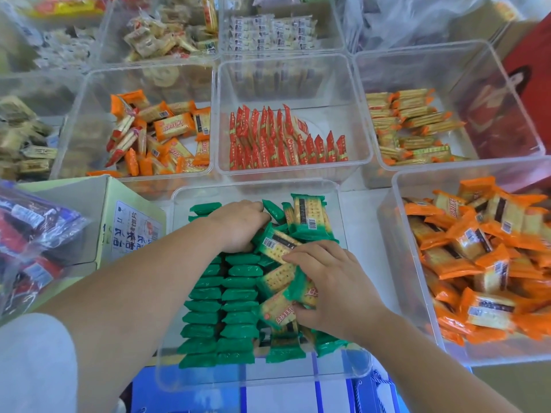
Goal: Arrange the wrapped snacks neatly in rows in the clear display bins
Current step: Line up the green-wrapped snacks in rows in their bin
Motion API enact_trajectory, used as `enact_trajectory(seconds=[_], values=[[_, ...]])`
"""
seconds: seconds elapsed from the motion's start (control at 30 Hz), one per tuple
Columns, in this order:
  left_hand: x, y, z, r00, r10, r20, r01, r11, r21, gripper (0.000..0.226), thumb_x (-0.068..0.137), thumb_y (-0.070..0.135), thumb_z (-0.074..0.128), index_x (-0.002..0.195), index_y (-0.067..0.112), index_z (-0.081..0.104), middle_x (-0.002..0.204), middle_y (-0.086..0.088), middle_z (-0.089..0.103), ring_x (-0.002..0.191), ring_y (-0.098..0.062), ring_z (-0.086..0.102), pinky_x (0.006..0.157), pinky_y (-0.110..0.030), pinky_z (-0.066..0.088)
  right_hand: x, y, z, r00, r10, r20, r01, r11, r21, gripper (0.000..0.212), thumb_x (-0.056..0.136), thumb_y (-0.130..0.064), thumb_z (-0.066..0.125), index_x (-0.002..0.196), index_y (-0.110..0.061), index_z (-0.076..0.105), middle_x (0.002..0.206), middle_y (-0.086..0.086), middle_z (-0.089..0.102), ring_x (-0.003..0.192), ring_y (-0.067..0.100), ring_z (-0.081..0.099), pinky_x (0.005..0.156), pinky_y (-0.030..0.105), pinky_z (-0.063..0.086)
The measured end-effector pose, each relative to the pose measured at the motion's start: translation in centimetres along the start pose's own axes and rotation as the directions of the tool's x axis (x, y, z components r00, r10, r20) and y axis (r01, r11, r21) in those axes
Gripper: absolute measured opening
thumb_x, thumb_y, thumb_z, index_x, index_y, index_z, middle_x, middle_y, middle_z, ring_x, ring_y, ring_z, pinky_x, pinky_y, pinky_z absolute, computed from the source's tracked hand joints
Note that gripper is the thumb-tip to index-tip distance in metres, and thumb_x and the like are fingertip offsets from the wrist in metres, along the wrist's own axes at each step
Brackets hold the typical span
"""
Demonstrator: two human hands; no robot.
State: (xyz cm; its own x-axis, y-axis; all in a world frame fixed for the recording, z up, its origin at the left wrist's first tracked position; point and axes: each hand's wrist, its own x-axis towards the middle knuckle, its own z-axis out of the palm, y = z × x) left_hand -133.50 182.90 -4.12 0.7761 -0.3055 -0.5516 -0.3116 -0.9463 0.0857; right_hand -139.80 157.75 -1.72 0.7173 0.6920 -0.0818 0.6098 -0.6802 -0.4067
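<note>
Green-wrapped cracker packs (220, 317) clutched in curled fingers of left hand (238, 225) and right hand (328, 284); stood in two rows at nine o'clock inside clear bin (262, 374), jumbled at three. White tabletop (360, 210) beneath.

Green packs (238, 296) crowd the grip of the right hand (328, 281) ahead and leftward (left hand (238, 226) just beyond); bare bin floor (298, 371) lies behind the wrist.
</note>
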Motion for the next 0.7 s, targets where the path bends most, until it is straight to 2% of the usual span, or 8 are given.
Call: enact_trajectory(seconds=[0.1, 0.23, 0.33, 0.43, 0.5, 0.57, 0.63, 0.7], values=[[0.0, -0.4, -0.6, 1.0, 0.015, -0.006, -0.015, 0.999, -0.048, 0.055, 0.071, 0.033, 0.083, 0.118, 0.02, 0.059, 0.096, 0.005, 0.043, 0.092, -0.021, 0.051, 0.075, -0.034, 0.043, -0.1, 0.1, 0.0, 1.0, -0.002, 0.011, 0.002, 1.0, 0.01, 0.075, 0.066, -0.062, 0.063, 0.136, -0.041, 0.046, 0.134, -0.022, 0.051, 0.127, 0.01, 0.042, 0.104, 0.031, 0.036], [-0.5, -0.7, -0.8, 0.998, 0.022, -0.06, -0.027, 0.996, -0.086, 0.057, 0.067, 0.037, 0.084, 0.115, 0.025, 0.056, 0.101, 0.007, 0.051, 0.095, -0.019, 0.054, 0.079, -0.035, 0.045, -0.1, 0.2, -0.1, 1.0, -0.005, 0.007, 0.005, 1.0, 0.022, 0.074, 0.067, -0.06, 0.064, 0.136, -0.039, 0.049, 0.134, -0.022, 0.051, 0.126, 0.01, 0.043, 0.104, 0.029, 0.035], [-1.0, -1.0, -0.6, 0.992, 0.001, -0.122, -0.016, 0.993, -0.121, 0.054, 0.067, 0.041, 0.081, 0.111, 0.027, 0.053, 0.098, 0.009, 0.055, 0.092, -0.018, 0.053, 0.074, -0.033, 0.04, -0.1, 0.2, -0.1, 1.0, -0.006, 0.011, 0.006, 0.999, 0.042, 0.073, 0.067, -0.058, 0.064, 0.136, -0.039, 0.05, 0.134, -0.022, 0.051, 0.127, 0.011, 0.043, 0.105, 0.031, 0.037], [-1.8, -1.4, -0.2, 0.981, -0.052, -0.187, 0.01, 0.975, -0.222, 0.062, 0.073, 0.038, 0.079, 0.126, 0.03, 0.049, 0.112, 0.003, 0.063, 0.097, -0.02, 0.055, 0.079, -0.036, 0.047, -0.1, 0.3, -0.1, 1.0, -0.012, 0.022, 0.011, 0.999, 0.045, 0.073, 0.069, -0.057, 0.065, 0.138, -0.039, 0.049, 0.136, -0.022, 0.05, 0.128, 0.011, 0.042, 0.107, 0.033, 0.039], [-2.4, -1.6, 0.0, 0.976, -0.08, -0.204, 0.019, 0.958, -0.285, 0.082, 0.076, 0.035, 0.08, 0.145, 0.035, 0.035, 0.125, 0.0, 0.061, 0.106, -0.023, 0.056, 0.082, -0.037, 0.046, -0.1, 0.3, -0.1, 1.0, -0.011, 0.022, 0.01, 0.999, 0.044, 0.073, 0.07, -0.057, 0.067, 0.138, -0.039, 0.048, 0.137, -0.021, 0.049, 0.128, 0.011, 0.041, 0.108, 0.033, 0.04], [-3.0, -1.5, -0.2, 0.971, -0.104, -0.214, 0.026, 0.941, -0.336, 0.097, 0.076, 0.03, 0.081, 0.152, 0.044, 0.022, 0.136, 0.002, 0.055, 0.113, -0.023, 0.055, 0.087, -0.038, 0.048, -0.2, 0.3, 0.0, 1.0, -0.005, 0.015, 0.005, 0.999, 0.042, 0.074, 0.069, -0.057, 0.069, 0.138, -0.04, 0.047, 0.137, -0.021, 0.049, 0.128, 0.011, 0.041, 0.108, 0.034, 0.041], [-3.5, -1.4, -0.1, 0.957, -0.128, -0.26, 0.009, 0.91, -0.415, 0.092, 0.074, 0.027, 0.082, 0.147, 0.049, 0.029, 0.137, 0.007, 0.056, 0.113, -0.019, 0.057, 0.09, -0.04, 0.05, -0.3, 0.3, 0.0, 1.0, -0.001, 0.007, 0.0, 0.999, 0.045, 0.074, 0.069, -0.056, 0.07, 0.137, -0.04, 0.047, 0.137, -0.021, 0.049, 0.127, 0.011, 0.042, 0.106, 0.034, 0.042], [-4.1, -1.2, 0.1, 0.929, -0.181, -0.323, -0.019, 0.847, -0.531, 0.077, 0.074, 0.026, 0.081, 0.135, 0.05, 0.04, 0.122, 0.015, 0.063, 0.104, -0.012, 0.061, 0.087, -0.041, 0.053, -0.2, 0.3, 0.1, 1.0, -0.001, 0.002, 0.001, 0.999, 0.044, 0.074, 0.068, -0.055, 0.071, 0.137, -0.04, 0.048, 0.136, -0.021, 0.05, 0.126, 0.011, 0.043, 0.106, 0.034, 0.043]])
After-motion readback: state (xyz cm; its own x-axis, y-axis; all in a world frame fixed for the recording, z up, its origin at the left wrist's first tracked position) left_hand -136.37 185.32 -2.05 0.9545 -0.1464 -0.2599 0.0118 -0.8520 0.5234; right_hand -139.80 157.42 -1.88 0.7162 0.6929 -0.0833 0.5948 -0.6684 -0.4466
